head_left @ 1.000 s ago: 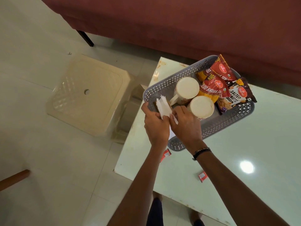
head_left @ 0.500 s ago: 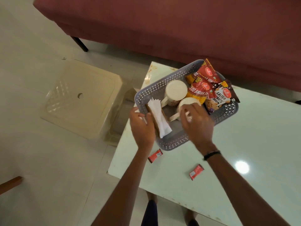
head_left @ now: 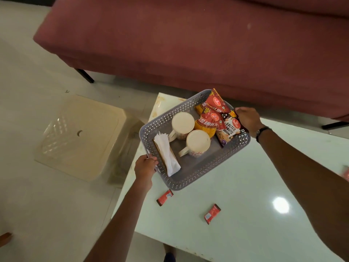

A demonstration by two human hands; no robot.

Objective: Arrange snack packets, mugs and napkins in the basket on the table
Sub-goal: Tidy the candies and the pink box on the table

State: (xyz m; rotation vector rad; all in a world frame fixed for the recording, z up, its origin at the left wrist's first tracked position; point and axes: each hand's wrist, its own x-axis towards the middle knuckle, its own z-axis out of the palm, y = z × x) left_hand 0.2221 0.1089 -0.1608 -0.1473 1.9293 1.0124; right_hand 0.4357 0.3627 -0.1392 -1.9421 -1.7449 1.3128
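A grey perforated basket (head_left: 196, 172) sits near the far left corner of the pale table (head_left: 236, 186). Inside stand two cream mugs, one (head_left: 182, 123) behind the other (head_left: 198, 142). A stack of white napkins (head_left: 167, 155) leans along the left wall. Red and yellow snack packets (head_left: 213, 118) and a salted peanuts packet (head_left: 229, 129) fill the right end. My left hand (head_left: 145, 168) grips the basket's left rim. My right hand (head_left: 247, 119) grips the right rim beside the peanuts packet.
Two small red sachets (head_left: 164, 197) (head_left: 212, 213) lie on the table in front of the basket, and another red bit (head_left: 346, 173) shows at the right edge. A cream plastic stool (head_left: 81, 137) stands left of the table. A maroon sofa (head_left: 207, 44) runs behind.
Both hands left the napkins and mug. The left hand moved to the basket's left rim, the right hand reached across to the right rim. The napkins now rest in the basket.
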